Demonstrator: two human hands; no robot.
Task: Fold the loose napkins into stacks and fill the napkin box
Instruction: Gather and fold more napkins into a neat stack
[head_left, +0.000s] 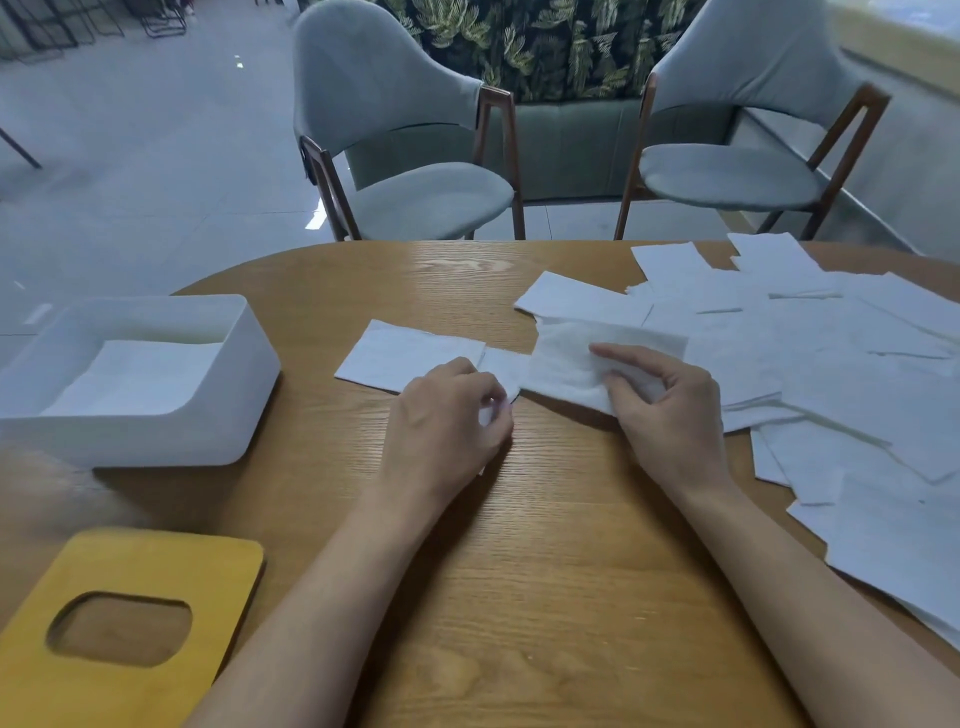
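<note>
Left hand (447, 415) and right hand (670, 410) pinch napkin (563, 364). Napkin box (228, 415) left, part-filled; yellow lid (156, 561) nearer; loose pile (831, 364) crowds right.

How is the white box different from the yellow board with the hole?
The white box is a deep open tub; the yellow board is flat with a rounded hole cut through it. The box holds folded napkins; the board holds nothing. Both have rounded corners and sit on the wooden table.
</note>
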